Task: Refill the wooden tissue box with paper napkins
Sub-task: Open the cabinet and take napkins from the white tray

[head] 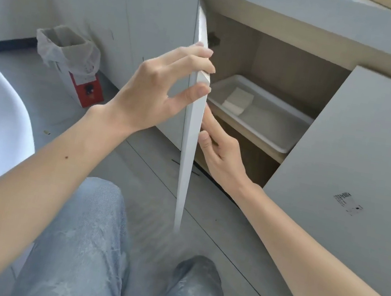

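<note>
Knees in jeans at 6 o'clock. Left hand: grip clamped on edge of cabinet door, seen edge-on. Right hand: fingers apart, touching door's inner face. Beyond, at 1 o'clock, napkins in white tray inside cabinet.

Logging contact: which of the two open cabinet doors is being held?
The left door, seen edge-on: left hand grips its edge, right hand touches it. The right door stands untouched.

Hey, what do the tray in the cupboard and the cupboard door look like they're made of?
Tray: likely moulded plastic, white, smooth with a rolled rim and slight sheen.
Cupboard door: probably laminated board, matte white; its thick flat edge shows. The left hand grips that edge, the right hand touches its inner side.
</note>
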